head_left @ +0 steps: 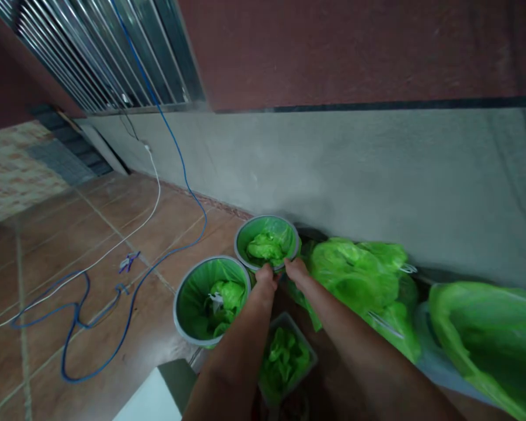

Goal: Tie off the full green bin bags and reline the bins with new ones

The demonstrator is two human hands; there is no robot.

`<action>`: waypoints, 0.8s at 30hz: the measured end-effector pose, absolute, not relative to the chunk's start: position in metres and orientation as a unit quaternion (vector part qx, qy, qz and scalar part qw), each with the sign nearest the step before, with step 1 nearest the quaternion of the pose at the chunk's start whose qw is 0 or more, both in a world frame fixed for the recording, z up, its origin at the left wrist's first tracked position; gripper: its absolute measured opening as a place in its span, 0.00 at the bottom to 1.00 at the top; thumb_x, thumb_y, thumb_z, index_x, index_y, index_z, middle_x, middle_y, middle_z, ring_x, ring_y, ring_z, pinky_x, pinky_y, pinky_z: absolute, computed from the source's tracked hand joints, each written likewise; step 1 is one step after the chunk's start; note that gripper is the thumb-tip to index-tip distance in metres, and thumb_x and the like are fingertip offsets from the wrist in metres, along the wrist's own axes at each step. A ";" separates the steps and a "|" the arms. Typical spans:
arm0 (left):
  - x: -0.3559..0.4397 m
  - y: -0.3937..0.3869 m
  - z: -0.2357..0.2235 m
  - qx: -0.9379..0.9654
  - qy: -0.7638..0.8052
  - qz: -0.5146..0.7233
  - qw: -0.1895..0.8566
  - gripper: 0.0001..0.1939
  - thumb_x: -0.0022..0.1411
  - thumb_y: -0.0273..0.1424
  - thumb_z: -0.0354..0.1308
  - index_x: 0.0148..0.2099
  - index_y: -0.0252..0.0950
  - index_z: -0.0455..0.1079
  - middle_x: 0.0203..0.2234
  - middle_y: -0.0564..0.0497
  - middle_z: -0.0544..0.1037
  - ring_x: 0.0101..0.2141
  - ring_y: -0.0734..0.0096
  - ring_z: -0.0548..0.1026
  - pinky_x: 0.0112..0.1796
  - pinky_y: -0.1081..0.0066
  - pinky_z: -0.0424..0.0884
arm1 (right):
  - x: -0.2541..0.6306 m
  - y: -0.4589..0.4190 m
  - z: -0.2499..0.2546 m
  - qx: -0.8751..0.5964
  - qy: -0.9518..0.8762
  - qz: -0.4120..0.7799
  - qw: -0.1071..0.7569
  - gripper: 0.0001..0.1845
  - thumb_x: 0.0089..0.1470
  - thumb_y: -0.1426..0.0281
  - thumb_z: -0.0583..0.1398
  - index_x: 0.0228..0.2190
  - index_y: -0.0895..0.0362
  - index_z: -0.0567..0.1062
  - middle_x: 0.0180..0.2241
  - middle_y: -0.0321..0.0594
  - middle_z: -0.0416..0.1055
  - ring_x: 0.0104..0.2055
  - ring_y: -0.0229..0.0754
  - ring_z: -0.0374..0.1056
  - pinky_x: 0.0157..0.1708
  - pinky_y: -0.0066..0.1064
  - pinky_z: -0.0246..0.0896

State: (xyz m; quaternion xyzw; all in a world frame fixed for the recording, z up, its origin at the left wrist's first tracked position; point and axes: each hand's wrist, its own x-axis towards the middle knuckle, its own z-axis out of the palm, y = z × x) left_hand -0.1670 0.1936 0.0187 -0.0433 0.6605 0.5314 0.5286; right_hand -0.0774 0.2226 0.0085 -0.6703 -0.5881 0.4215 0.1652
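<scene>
Both of my hands are at the near rim of a round bin (244, 235) with a grey rim and a green plastic liner. My left hand (266, 276) has its fingers closed on the rim, and my right hand (295, 269) grips it a little further right. Crumpled green plastic (266, 249) lies inside this bin. Just left of it stands a second lined bin (191, 295), holding a bunched green bag (230, 297) with a white tie. Below my wrists, between the forearms, is a rectangular container (307, 346) with green plastic in it. My fingertips are partly hidden.
Green plastic bags (355, 269) with white ties are heaped at right, beside a large green-lined tub (449, 321). A grey wall (355, 169) runs behind. A blue hose (134, 298) and white cable (127, 237) cross the tiled floor. A white box (151, 394) sits at front left.
</scene>
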 end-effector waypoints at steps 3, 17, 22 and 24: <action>-0.157 0.189 0.023 -0.046 0.673 0.551 0.491 0.09 0.60 0.23 0.50 0.43 0.33 0.66 0.33 0.48 0.74 0.32 0.72 0.74 0.31 0.74 0.71 | -0.078 0.212 0.017 -0.689 -0.579 0.411 0.145 0.20 0.59 0.65 0.49 0.33 0.62 0.77 0.33 0.52 0.76 0.42 0.51 0.72 0.38 0.34 0.63; -0.123 -0.026 0.171 0.292 0.658 0.500 0.481 0.05 0.49 0.30 0.56 0.25 0.36 0.63 0.17 0.56 0.65 0.20 0.77 0.63 0.21 0.78 0.62 | 0.125 0.065 0.226 -0.700 -0.648 0.092 0.287 0.32 0.53 0.53 0.55 0.54 0.59 0.66 0.47 0.51 0.70 0.42 0.49 0.70 0.45 0.38 0.61; -0.104 -0.075 0.165 0.426 0.596 0.399 0.551 0.08 0.48 0.32 0.57 0.30 0.32 0.70 0.20 0.52 0.73 0.24 0.71 0.69 0.24 0.75 0.65 | 0.194 -0.042 0.229 -0.696 -0.677 0.059 0.233 0.15 0.56 0.61 0.52 0.37 0.57 0.73 0.34 0.44 0.74 0.33 0.43 0.70 0.34 0.31 0.61; -0.082 -0.086 0.151 0.453 0.592 0.350 0.567 0.08 0.48 0.31 0.57 0.30 0.31 0.71 0.18 0.52 0.72 0.24 0.70 0.70 0.24 0.75 0.65 | 0.220 -0.077 0.206 -0.718 -0.670 0.069 0.172 0.13 0.56 0.64 0.52 0.34 0.57 0.73 0.32 0.44 0.74 0.31 0.44 0.70 0.32 0.31 0.59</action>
